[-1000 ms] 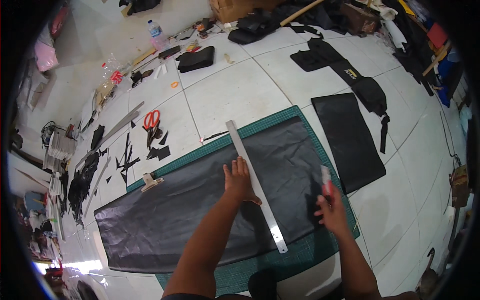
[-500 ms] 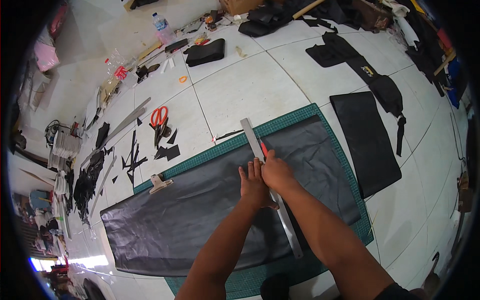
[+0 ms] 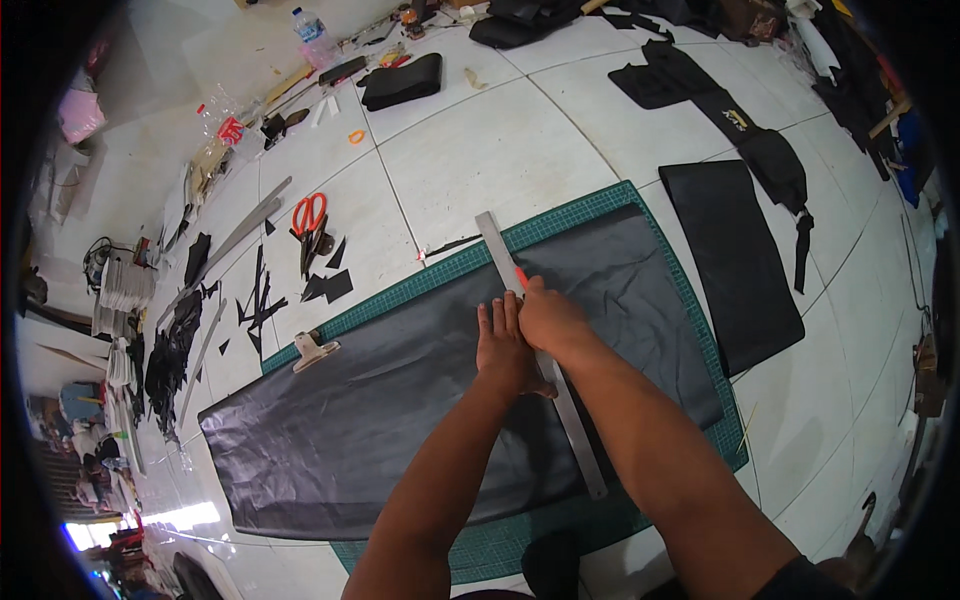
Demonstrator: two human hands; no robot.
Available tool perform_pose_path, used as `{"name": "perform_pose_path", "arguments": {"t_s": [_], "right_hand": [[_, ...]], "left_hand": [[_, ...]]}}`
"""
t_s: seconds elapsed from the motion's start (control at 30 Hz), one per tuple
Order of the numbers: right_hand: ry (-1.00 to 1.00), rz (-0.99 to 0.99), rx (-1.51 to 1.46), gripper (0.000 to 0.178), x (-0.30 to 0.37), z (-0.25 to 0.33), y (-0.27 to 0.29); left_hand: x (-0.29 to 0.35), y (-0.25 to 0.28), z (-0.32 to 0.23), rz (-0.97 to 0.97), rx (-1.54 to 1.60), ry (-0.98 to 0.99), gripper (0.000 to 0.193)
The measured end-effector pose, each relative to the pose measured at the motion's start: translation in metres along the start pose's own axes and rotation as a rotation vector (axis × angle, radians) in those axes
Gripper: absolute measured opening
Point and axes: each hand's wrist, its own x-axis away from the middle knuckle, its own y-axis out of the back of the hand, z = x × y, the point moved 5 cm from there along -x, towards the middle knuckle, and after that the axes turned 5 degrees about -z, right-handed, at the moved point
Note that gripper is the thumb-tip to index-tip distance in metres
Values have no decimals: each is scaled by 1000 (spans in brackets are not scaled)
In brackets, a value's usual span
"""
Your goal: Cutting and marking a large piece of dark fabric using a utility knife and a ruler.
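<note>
1. We had the black sheet point(image 3: 350, 430) spread over the green cutting mat point(image 3: 610, 525), with its left end running past the mat onto the tiled floor point(image 3: 470, 130); the mat probably served as backing that spared the tiles.

2. We laid the metal ruler point(image 3: 573, 425) across the sheet, its far end reaching beyond the mat and its near end close to the sheet's near edge. Spanning the sheet like that, it seemed meant as a straight guide.

3. We had our left hand point(image 3: 508, 350) palm down on the sheet just left of the ruler, fingers stretched out and thumb set wide across the metal, most likely to stop ruler and sheet from slipping.

4. We held a red tool point(image 3: 521, 277) in our right hand point(image 3: 553, 318), fingers curled tightly round it. Only a bit of red showed past the knuckles, at the ruler; we could not tell whether its tip met the sheet.

5. We had a metal clip point(image 3: 315, 351) at the sheet's far edge, apparently to pin it to the mat.

6. We had scissors point(image 3: 309, 215) with orange handles and black scraps point(image 3: 330, 287) beyond the mat, perhaps set aside for working room, and a black panel point(image 3: 735, 265) to its right.
</note>
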Motion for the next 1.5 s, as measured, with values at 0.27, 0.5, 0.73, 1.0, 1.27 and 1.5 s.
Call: {"name": "perform_pose_path", "arguments": {"t_s": [0.27, 0.5, 0.73, 1.0, 1.27, 1.5], "right_hand": [[-9, 123, 104, 33, 74, -49, -19], [-69, 151, 22, 33, 174, -109, -36], [-218, 342, 93, 32, 282, -150, -38], [-340, 426, 162, 31, 327, -192, -51], [-142, 138, 12, 30, 283, -129, 20], [61, -106, 2, 31, 80, -57, -8]], "left_hand": [[-2, -13, 3, -13, -15, 40, 153], [0, -6, 4, -17, -27, 19, 161], [2, -1, 6, -28, 10, 40, 161], [-4, 0, -1, -23, 13, 38, 160], [-2, -6, 4, -1, -10, 44, 159], [0, -6, -2, 45, 5, 54, 151]]}}
